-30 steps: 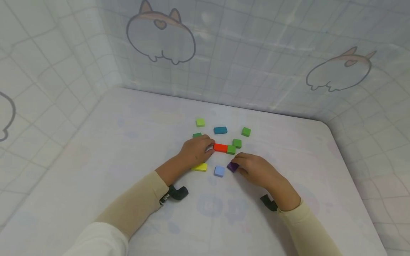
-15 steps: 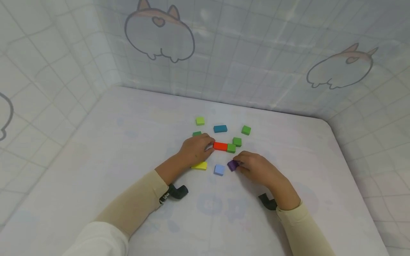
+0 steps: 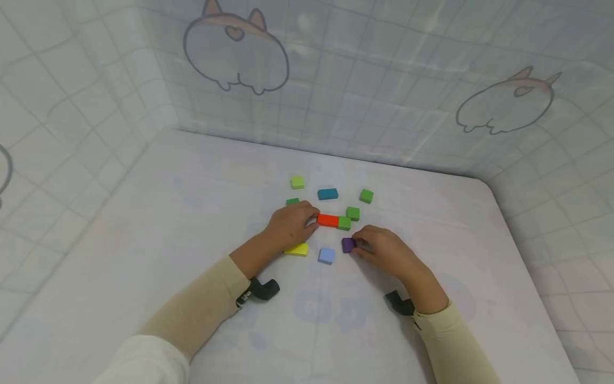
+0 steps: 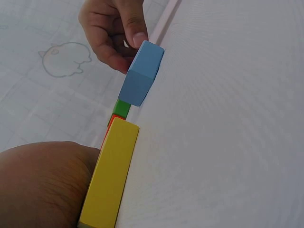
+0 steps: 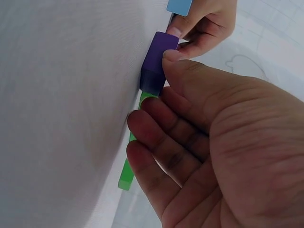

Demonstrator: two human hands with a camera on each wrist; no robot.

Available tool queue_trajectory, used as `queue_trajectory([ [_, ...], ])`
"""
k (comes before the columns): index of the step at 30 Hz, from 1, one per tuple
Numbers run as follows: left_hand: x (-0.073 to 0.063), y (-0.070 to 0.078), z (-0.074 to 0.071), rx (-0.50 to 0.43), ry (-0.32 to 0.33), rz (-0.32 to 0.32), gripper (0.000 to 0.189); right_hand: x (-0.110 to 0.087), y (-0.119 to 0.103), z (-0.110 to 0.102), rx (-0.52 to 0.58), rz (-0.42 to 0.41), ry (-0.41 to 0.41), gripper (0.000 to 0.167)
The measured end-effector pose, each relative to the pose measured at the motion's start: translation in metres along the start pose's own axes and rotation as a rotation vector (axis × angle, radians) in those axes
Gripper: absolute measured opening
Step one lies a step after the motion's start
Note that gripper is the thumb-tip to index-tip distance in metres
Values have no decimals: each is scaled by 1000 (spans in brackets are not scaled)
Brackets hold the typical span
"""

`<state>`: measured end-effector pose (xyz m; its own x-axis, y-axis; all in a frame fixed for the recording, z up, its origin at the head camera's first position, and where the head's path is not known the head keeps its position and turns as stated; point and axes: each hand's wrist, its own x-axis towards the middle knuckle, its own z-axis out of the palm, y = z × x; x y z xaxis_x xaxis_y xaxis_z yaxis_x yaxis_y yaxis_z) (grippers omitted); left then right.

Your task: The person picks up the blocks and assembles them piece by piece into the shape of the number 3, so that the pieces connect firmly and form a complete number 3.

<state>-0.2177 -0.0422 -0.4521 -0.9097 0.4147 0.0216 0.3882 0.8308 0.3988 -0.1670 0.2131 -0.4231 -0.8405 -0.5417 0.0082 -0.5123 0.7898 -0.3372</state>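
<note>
My left hand (image 3: pixel 290 224) holds the left end of a red rectangular block (image 3: pixel 328 220) between thumb and fingers. A green block (image 3: pixel 344 223) sits flush against the red one's right end, and another green block (image 3: pixel 353 213) lies just behind it. Thumb and fingertips of my right hand (image 3: pixel 384 248) pinch the right side of a purple block (image 3: pixel 348 245), a little in front of that row. In the right wrist view the thumb lies along the purple block (image 5: pixel 159 59), the other fingers curling beyond it.
In front lie a light blue block (image 3: pixel 326 256) and a yellow block (image 3: pixel 297 249), the latter beside my left wrist. Farther back are a lime block (image 3: pixel 297 182), a teal block (image 3: pixel 328 194) and a green block (image 3: pixel 366 196). My left hand partly covers a dark green block (image 3: pixel 293 201).
The purple block has turned from a slanted position to nearly straight and shifted slightly away from me, with my right fingers on it. My left hand stays at the red block.
</note>
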Motion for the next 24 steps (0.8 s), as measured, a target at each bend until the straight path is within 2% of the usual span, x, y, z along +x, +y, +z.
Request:
queue_trajectory([
  [9,0,-2,4,10,13,-1,40,1,-1,1,-18,51,3,27],
  [24,1,-2,2,3,8,3,41,3,1,3,-42,97,57,30],
])
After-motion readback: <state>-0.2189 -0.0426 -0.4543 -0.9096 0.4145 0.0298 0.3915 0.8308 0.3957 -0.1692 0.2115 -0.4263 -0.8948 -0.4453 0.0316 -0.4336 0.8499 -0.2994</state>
